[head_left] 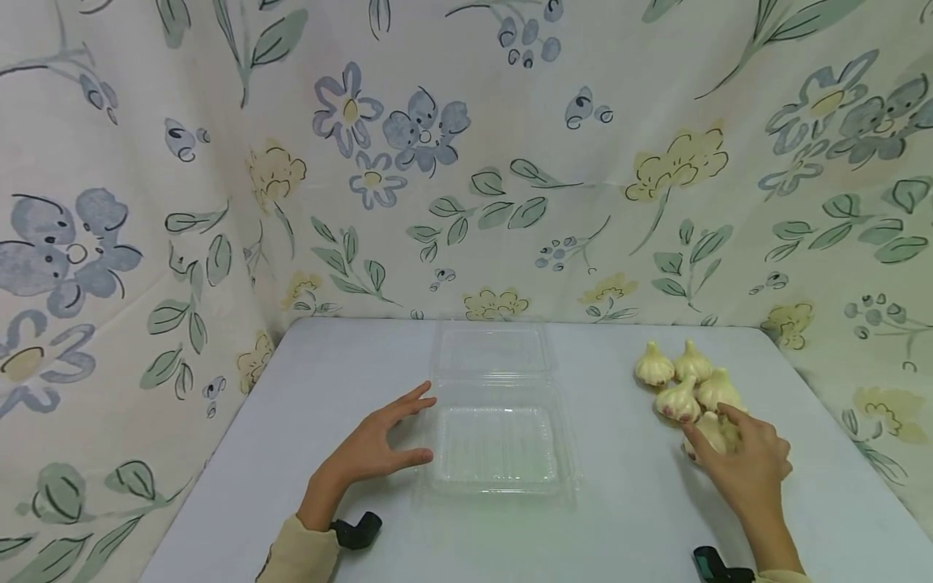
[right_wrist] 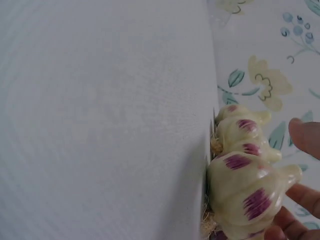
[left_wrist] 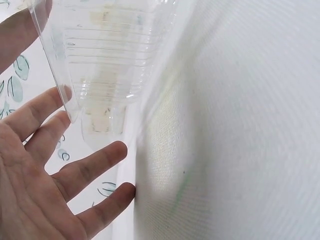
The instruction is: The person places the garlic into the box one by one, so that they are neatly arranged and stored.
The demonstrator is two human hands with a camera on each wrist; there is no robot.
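Several garlic bulbs [head_left: 653,366], pale with purple patches, stand clustered at the table's right. My right hand [head_left: 754,465] is at the nearest garlic bulb [right_wrist: 245,192], thumb and fingers spread about it. In the right wrist view the thumb is apart from the bulb, while the fingers are partly hidden behind it. A clear plastic clamshell box [head_left: 496,449] lies with its lid [head_left: 492,352] folded back, away from me. At the box's left side is my left hand [head_left: 372,441], fingers extended; in the left wrist view some fingertips touch the box's rim [left_wrist: 55,75].
A white table [head_left: 328,356] bears everything. Floral cloth [head_left: 496,162] hangs behind it and along the sides. Each wrist wears a black device, one at the left sleeve [head_left: 299,551].
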